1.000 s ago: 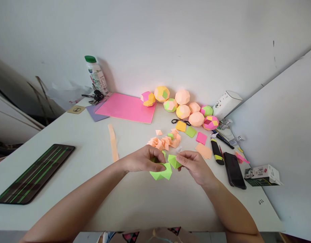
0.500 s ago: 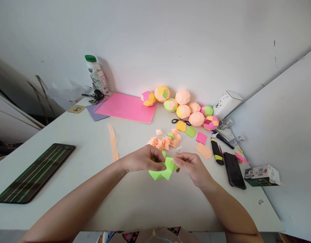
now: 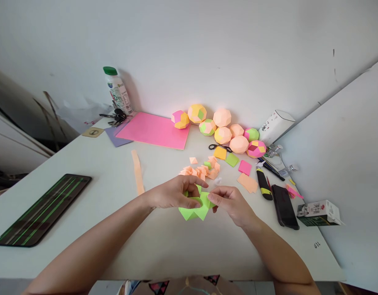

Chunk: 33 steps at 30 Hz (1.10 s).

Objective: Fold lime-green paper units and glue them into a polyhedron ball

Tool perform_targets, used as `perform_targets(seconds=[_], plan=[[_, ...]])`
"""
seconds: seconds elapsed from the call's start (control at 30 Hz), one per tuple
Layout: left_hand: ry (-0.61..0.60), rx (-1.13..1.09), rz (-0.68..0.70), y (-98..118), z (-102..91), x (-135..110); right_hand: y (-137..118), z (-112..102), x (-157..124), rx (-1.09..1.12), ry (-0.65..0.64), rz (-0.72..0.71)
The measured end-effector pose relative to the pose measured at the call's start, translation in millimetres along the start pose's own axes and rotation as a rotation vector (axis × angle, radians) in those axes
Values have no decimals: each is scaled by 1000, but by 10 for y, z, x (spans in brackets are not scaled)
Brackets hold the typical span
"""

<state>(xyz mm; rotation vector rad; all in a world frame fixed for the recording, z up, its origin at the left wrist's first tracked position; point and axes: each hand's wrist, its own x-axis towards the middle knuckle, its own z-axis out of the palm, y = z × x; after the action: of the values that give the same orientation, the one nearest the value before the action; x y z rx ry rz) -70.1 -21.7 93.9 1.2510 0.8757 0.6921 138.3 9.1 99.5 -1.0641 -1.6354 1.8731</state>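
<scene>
Between my two hands is a green folded-paper piece [image 3: 193, 213] with pointed flaps, held above the desk. My left hand [image 3: 176, 193] grips its left side, the thumb lying on the paper and the index finger lifted and stretched out over it. My right hand [image 3: 230, 201] pinches a flap at the right side between thumb and fingers. Parts of the paper are hidden behind the fingers. Just beyond my hands lies a pile of small peach folded-paper units [image 3: 195, 172] with a green one [image 3: 207, 164] among them.
Finished paper balls [image 3: 222, 118] line the wall. Near them are scissors [image 3: 219, 147], sticky-note stacks [image 3: 232, 159] and a pink sheet [image 3: 155, 131]. A cutter [image 3: 264, 184], a phone [image 3: 285, 207] and a carton [image 3: 318, 213] stand right. A dark striped pad [image 3: 44, 209] lies left.
My left index finger has lifted off and straightened toward the right. My right hand and the green paper have shifted slightly left.
</scene>
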Motion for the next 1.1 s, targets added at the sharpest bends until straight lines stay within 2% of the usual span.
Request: perform_targets(seconds=[0.6,0.93,1.03,1.1], plan=[[-106,36,-31,24,3,-24,11,-2,-1,-59,-122,55],[-182,51,-81,41,23,-32,144,56,10,27,-185,108],[-139,61,-39,11,8,-56,150,114,8,67,-178,91],[-21,39,46,-40,0,-85,150,142,8,105,-159,49]])
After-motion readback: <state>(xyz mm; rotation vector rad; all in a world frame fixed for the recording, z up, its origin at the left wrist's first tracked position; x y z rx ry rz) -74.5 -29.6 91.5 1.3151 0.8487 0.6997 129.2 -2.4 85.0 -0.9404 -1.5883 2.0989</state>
